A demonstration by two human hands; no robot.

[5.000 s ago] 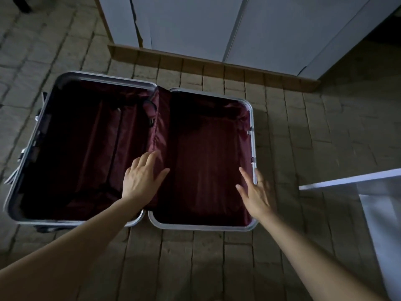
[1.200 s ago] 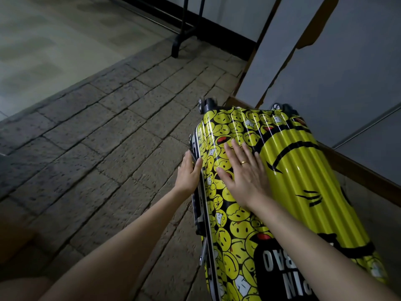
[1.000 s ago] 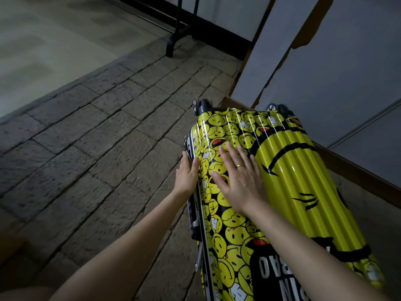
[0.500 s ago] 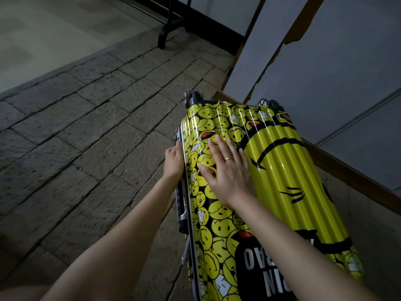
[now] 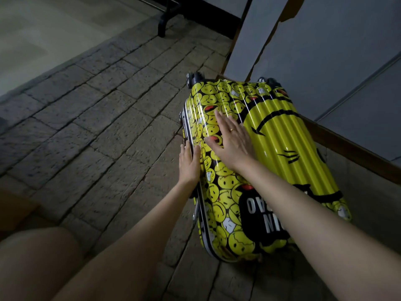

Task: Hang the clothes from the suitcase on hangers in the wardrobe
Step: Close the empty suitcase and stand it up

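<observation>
Closed yellow smiley-print suitcase point(image 5: 271, 153) on floor

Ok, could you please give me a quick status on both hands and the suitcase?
Left hand flat against metal side frame. Right hand flat on closed yellow smiley-print hard-shell suitcase. Nothing in the way.

A home interior, likely a bedroom, was indicated: brick-pattern tiled floor point(image 5: 104, 131), pale wardrobe doors point(image 5: 325, 61) on a wooden plinth point(image 5: 347, 146), and a closed yellow smiley-print suitcase point(image 5: 271, 153) laid on the floor beside them.
</observation>
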